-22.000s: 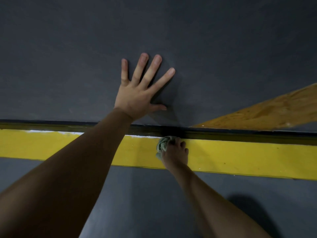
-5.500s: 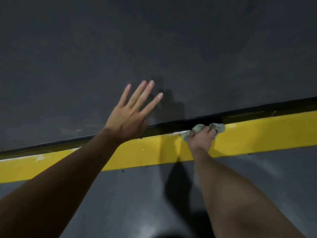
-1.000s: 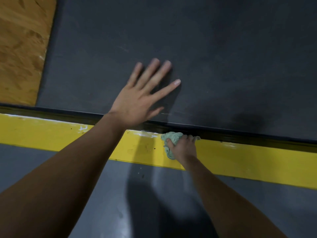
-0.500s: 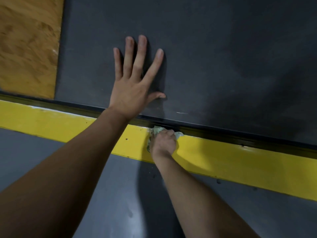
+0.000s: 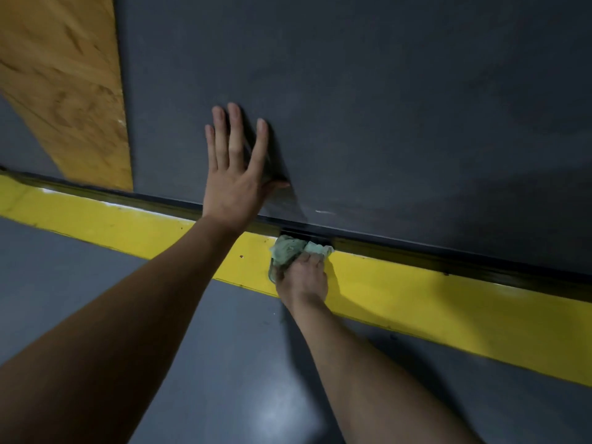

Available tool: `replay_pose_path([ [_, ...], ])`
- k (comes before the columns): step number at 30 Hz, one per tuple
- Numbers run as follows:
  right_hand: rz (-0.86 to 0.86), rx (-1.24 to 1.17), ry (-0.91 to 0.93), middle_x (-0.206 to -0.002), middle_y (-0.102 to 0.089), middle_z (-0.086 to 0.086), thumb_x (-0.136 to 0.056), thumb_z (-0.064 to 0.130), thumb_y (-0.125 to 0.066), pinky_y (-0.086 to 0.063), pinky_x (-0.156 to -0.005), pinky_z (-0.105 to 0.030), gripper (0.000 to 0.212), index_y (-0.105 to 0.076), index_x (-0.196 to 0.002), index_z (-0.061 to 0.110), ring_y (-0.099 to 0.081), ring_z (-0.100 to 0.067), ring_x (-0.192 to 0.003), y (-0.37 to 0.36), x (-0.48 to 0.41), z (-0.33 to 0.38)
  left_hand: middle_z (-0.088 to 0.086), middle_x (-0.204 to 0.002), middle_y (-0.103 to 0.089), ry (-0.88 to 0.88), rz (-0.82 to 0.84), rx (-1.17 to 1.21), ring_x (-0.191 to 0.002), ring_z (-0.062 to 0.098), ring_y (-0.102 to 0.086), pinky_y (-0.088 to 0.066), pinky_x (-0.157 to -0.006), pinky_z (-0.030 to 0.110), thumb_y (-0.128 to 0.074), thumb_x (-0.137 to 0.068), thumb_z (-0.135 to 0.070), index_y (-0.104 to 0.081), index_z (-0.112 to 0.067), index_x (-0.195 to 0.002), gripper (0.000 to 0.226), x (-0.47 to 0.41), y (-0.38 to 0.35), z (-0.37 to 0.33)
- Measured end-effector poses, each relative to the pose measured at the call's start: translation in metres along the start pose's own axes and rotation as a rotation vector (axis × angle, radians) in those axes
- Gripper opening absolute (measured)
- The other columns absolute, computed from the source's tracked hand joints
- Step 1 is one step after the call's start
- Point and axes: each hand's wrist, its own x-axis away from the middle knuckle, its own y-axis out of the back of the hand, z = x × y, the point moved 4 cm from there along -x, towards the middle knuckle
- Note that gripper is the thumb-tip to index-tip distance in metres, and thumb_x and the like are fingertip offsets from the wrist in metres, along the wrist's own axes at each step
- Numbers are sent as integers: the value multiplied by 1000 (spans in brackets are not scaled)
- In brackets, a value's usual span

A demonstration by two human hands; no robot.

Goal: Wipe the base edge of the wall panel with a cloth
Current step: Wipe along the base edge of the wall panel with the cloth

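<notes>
From the head camera, looking down along both bare forearms, the dark grey wall panel [image 5: 384,107] fills most of the upper frame. Its base edge [image 5: 448,257] runs as a narrow black strip that slants from the left side down toward the right. The left hand [image 5: 232,184] lies flat against the panel just above that strip, its fingers straight and slightly spread and pointing upward, the thumb out to the right. It holds nothing and casts a soft shadow on the panel beside it. Lower and to the right, the right hand [image 5: 302,280] is curled round a bunched pale green cloth [image 5: 288,249], with the knuckles toward the camera. The cloth sticks out past the fingers and is pressed against the black strip where it meets the yellow band [image 5: 448,306] directly under it, so the wad lies partly on the strip and partly over the top of the yellow. The two hands are near each other but apart, the left wrist crossing the strip just left of the cloth. A small whitish scuff [image 5: 325,212] marks the panel a little above the cloth. At the upper left a wooden chipboard sheet [image 5: 64,91] adjoins the panel's left edge, its surface blurred. Below the yellow band lies the glossy grey floor [image 5: 240,363], with a pale glare spot between the forearms.
</notes>
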Motion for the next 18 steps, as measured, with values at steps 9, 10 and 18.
replay_pose_path([
  [9, -132, -239, -44, -115, -63, -22, -69, 29, -86, -55, -83, -43, 67, -63, -120, -7, -62, -39, -102, -14, 55, 8, 39, -165, 6, 8, 347, -128, -155, 55, 3, -10, -127, 61, -55, -103, -53, 6, -6, -165, 98, 10, 34, -8],
  [10, -108, -261, -45, -121, -61, -25, -73, 32, -83, -55, -86, -44, 72, -59, -126, -10, -62, -40, -107, -12, 57, 13, 37, -166, 12, 5, 377, -143, -155, 52, 8, -7, -128, 60, -50, -104, -55, 11, -8, -164, 98, 11, 37, -10],
  [18, -157, -511, -155, -136, -49, -29, -89, 19, -66, -50, -100, -46, 61, -45, -139, -10, -52, -42, -122, -18, 24, 33, 19, -164, 33, -234, 338, -173, -153, 40, 28, 5, -127, 57, -51, -106, -48, 16, -21, -164, 93, 14, 28, 24],
])
